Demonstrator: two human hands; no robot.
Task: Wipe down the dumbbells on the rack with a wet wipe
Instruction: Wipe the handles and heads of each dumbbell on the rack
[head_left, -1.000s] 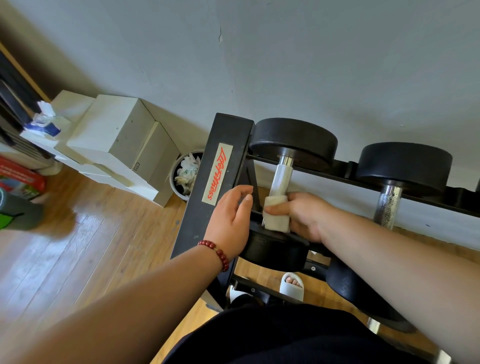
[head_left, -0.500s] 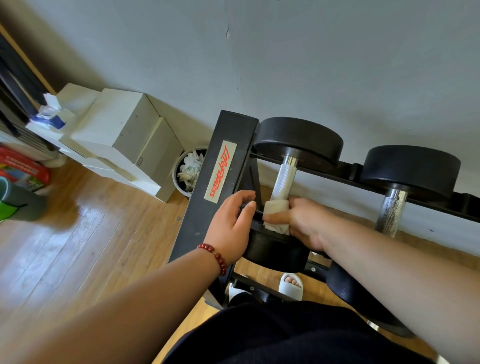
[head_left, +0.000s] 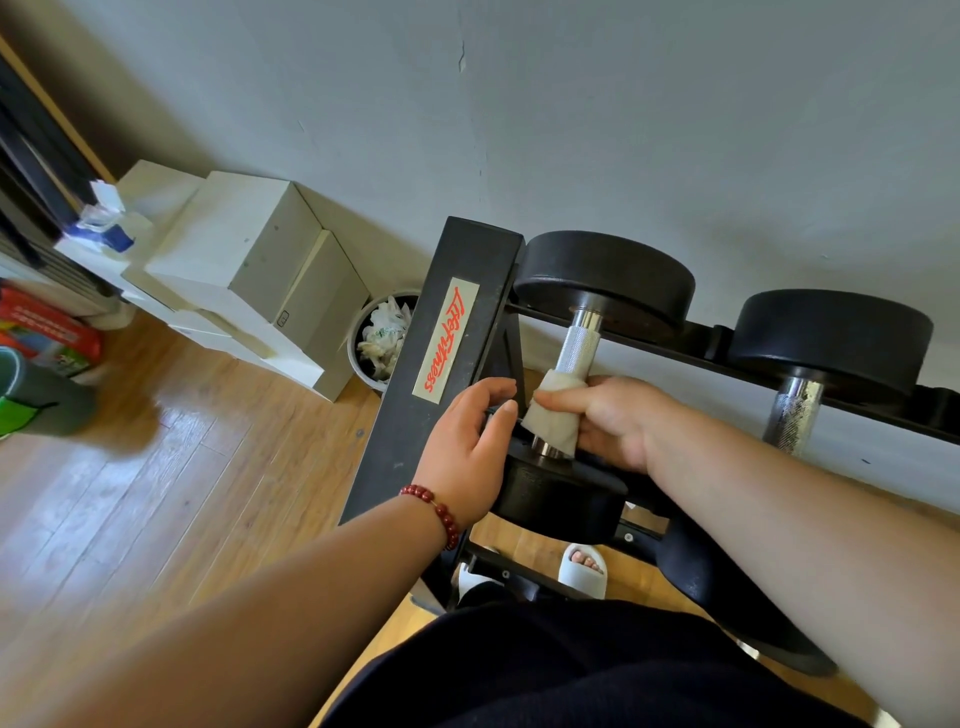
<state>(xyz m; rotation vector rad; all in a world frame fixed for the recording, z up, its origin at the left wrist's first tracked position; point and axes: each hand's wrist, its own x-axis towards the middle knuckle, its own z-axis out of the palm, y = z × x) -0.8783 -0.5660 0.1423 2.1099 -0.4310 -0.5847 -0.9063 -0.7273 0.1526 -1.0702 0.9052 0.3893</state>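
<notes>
At the left end of the rack (head_left: 415, 415), top tier: the leftmost dumbbell (head_left: 602, 280) lies across the rails, one head toward the wall, the other toward the person. Right hand (head_left: 618, 421) is curled round the near part of the knurled handle (head_left: 577, 345), with the wet wipe (head_left: 553, 415) wrapped between fingers and metal, thumb lying over it. The wipe sits just above the near head; the far stretch of the handle is bare. Left hand (head_left: 467, 457), with a red bead bracelet (head_left: 436, 512) at the wrist, is at the inner edge of the rack's side post, fingers bent; whether they clasp anything is unclear. A second dumbbell (head_left: 831, 332) rests to the right, untouched. Left of the rack are a round bin (head_left: 363, 332) and white boxes (head_left: 244, 234) against the wall.
</notes>
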